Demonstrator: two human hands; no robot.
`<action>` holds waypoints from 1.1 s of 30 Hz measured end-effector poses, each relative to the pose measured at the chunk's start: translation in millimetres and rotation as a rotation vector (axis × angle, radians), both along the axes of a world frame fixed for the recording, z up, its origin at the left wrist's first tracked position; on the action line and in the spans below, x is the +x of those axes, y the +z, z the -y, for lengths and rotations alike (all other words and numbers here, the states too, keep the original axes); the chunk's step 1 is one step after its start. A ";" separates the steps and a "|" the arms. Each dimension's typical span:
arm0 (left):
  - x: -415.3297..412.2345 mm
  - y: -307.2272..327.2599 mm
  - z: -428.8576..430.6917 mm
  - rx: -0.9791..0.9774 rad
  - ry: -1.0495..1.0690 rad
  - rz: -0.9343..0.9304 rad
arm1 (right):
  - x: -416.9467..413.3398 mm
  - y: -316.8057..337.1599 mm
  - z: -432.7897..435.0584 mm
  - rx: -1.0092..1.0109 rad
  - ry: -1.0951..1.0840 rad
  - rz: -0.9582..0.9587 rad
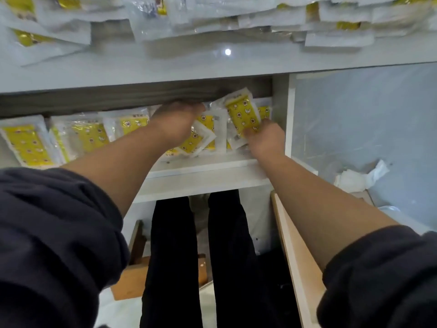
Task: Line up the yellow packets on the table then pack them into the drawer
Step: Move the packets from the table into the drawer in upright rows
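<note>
Packing step: the right hand (264,138) pinches a yellow packet (243,114), tilted, at the right end of the drawer (203,166).
Left hand (175,124): rests on the packed row (89,136); fingertips seem hidden under the counter (165,65) edge, so its grip cannot be told.
Next move: seat the packet beside the right wall.
Room: tight under the counter lip; spare packets (340,36) wait above.
</note>
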State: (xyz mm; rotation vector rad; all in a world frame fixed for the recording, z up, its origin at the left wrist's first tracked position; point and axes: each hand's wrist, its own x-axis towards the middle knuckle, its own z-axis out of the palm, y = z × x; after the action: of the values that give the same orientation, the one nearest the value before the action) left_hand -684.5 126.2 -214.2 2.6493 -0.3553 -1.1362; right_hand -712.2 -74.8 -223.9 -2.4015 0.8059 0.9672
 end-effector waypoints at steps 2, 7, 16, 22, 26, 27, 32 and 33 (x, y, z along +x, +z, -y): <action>-1.7 -3.8 0.0 -0.036 0.043 0.029 | -2.1 4.1 5.0 -0.045 0.049 -0.010; -6.1 -3.2 -12.8 -0.070 0.255 0.010 | -0.3 20.2 15.4 -0.090 0.076 -0.063; -9.8 -6.8 -36.0 0.122 0.614 -0.079 | 30.5 55.9 2.2 -0.346 0.676 -0.381; -8.2 2.1 -45.6 -0.095 0.268 0.043 | 32.2 33.7 -31.3 -0.059 0.913 0.137; 4.3 11.9 -40.3 -0.184 0.055 0.014 | 28.8 16.9 -44.0 -0.024 1.052 0.123; 5.5 13.1 -36.6 -0.204 0.080 -0.009 | 26.7 13.0 -43.8 -0.034 1.079 0.090; -0.2 -2.0 -30.9 -0.103 0.227 -0.023 | 25.3 2.2 -34.9 -0.067 1.100 0.104; -2.1 -5.9 -31.9 -0.029 0.206 0.000 | 28.5 1.9 -33.4 -0.081 1.077 0.092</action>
State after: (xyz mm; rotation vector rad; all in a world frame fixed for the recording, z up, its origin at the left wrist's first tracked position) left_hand -686.6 158.1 -220.1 2.5888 -0.0949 -1.0578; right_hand -683.7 -41.4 -222.0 -2.9001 -0.6049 1.1391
